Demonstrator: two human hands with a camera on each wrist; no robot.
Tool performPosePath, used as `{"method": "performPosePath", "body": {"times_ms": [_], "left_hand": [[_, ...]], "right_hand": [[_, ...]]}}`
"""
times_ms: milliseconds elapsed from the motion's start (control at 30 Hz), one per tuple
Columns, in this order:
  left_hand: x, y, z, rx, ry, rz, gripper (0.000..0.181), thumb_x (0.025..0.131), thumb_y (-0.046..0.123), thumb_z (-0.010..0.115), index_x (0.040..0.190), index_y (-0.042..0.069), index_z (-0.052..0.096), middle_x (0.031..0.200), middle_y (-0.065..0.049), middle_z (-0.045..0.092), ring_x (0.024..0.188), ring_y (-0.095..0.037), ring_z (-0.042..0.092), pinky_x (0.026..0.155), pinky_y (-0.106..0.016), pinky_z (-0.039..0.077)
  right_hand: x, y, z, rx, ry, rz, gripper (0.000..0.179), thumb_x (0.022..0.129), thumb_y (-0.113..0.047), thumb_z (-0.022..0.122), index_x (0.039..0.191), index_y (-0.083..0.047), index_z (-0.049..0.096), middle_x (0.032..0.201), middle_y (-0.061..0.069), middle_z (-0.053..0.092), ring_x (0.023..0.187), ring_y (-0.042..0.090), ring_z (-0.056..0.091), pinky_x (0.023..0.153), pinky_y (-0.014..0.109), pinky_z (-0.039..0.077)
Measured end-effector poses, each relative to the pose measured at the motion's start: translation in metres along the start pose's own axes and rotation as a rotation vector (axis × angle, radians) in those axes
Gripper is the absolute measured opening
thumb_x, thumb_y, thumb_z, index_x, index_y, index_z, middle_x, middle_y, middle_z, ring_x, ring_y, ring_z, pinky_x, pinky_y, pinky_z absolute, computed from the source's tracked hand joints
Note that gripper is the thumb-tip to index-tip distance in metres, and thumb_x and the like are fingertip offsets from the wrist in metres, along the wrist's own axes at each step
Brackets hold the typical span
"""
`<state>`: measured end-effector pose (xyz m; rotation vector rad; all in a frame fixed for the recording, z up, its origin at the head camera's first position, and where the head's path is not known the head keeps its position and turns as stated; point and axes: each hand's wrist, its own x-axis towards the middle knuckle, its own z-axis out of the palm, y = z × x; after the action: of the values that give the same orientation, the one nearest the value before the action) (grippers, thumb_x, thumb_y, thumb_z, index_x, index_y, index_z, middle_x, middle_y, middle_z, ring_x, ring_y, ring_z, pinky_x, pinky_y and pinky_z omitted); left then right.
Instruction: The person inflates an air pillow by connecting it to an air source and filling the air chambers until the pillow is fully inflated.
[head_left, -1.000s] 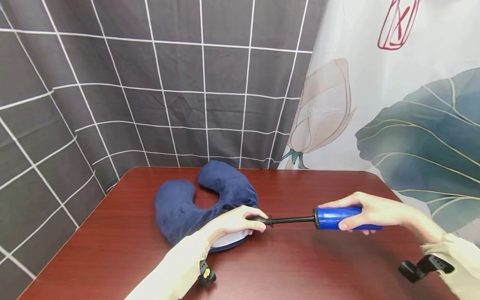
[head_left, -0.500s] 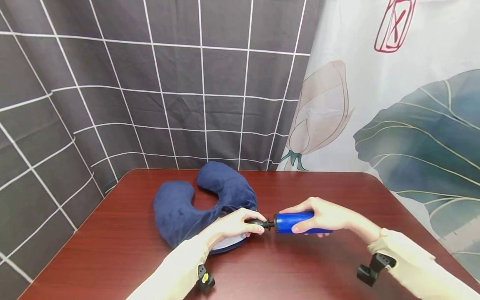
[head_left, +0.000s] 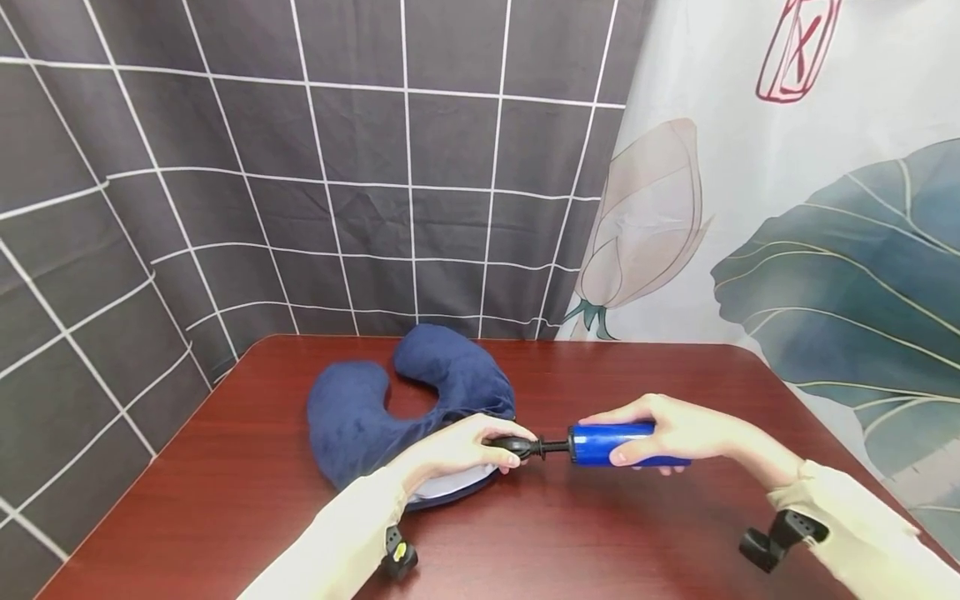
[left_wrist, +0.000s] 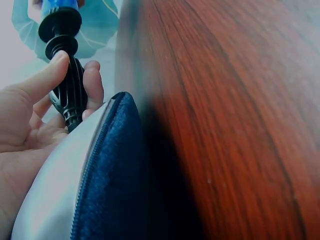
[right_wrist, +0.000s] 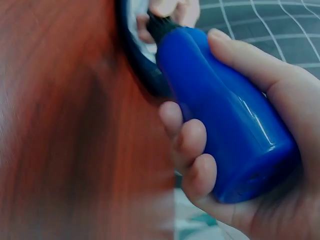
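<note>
A blue hand pump (head_left: pixel 600 446) lies level between my two hands in the head view. My right hand (head_left: pixel 686 429) grips its blue barrel, fingers wrapped round it in the right wrist view. The left hand (head_left: pixel 461 447) pinches the pump's black ribbed end (left_wrist: pixel 73 92) between thumb and fingers. A short stretch of black rod (head_left: pixel 557 447) shows between that end and the barrel. Under the left hand is a navy U-shaped neck pillow (head_left: pixel 352 425); a pale inner (left_wrist: pixel 55 175) shows along its open zip (left_wrist: pixel 92 165). The tip of the black end is hidden behind the pale inner.
The red-brown wooden table (head_left: pixel 225 467) carries the pillow. Behind it hang a dark grey curtain with white grid lines (head_left: pixel 367 217) and a pale curtain with flower and leaf prints (head_left: pixel 675 317). Each sleeve has a black wrist camera (head_left: pixel 780 537).
My right hand slid the barrel left, covering most of the rod, then drew it slightly back right, so some rod shows again. The left hand and pillow stay nearly in place.
</note>
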<state>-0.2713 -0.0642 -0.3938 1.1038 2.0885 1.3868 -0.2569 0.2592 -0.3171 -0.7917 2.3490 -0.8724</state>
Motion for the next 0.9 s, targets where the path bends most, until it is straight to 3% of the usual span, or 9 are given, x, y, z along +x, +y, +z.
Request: {"method": "performPosePath", "body": {"times_ms": [267,467,667,900], "left_hand": [[0.001,0.003,-0.004,0.014,-0.012,-0.001,0.038,0.095,0.008,0.059,0.132,0.0,0.058,0.104,-0.025,0.069,0.078,-0.005,0.061,0.077,-0.017,0.05],[0.002,0.007,-0.002,-0.01,0.018,-0.068,0.037,0.094,0.012,0.062,0.13,0.002,0.061,0.105,-0.025,0.07,0.075,-0.008,0.061,0.071,-0.019,0.05],[0.002,0.006,0.0,-0.053,0.045,-0.099,0.038,0.093,0.01,0.064,0.13,0.0,0.062,0.102,-0.031,0.069,0.068,-0.006,0.057,0.062,-0.015,0.044],[0.001,0.007,0.001,-0.033,0.048,-0.074,0.036,0.093,0.01,0.064,0.128,-0.001,0.063,0.099,-0.029,0.069,0.068,-0.005,0.057,0.066,-0.016,0.047]], "right_hand": [[-0.04,0.016,-0.03,0.045,-0.069,-0.007,0.052,0.097,-0.018,0.061,0.146,-0.024,0.048,0.09,0.01,0.068,0.054,0.004,0.058,0.041,0.028,0.049],[-0.056,0.022,-0.039,0.096,-0.081,-0.02,0.052,0.098,-0.011,0.058,0.148,-0.019,0.046,0.087,0.009,0.068,0.054,0.003,0.058,0.04,0.027,0.048],[-0.044,0.015,-0.028,0.06,-0.032,-0.012,0.049,0.097,-0.017,0.061,0.144,-0.023,0.051,0.093,0.012,0.069,0.053,0.006,0.059,0.04,0.028,0.049],[-0.008,0.0,-0.004,0.004,0.018,0.003,0.048,0.092,-0.031,0.069,0.138,-0.033,0.056,0.109,0.01,0.068,0.047,0.01,0.057,0.039,0.03,0.048]]}}
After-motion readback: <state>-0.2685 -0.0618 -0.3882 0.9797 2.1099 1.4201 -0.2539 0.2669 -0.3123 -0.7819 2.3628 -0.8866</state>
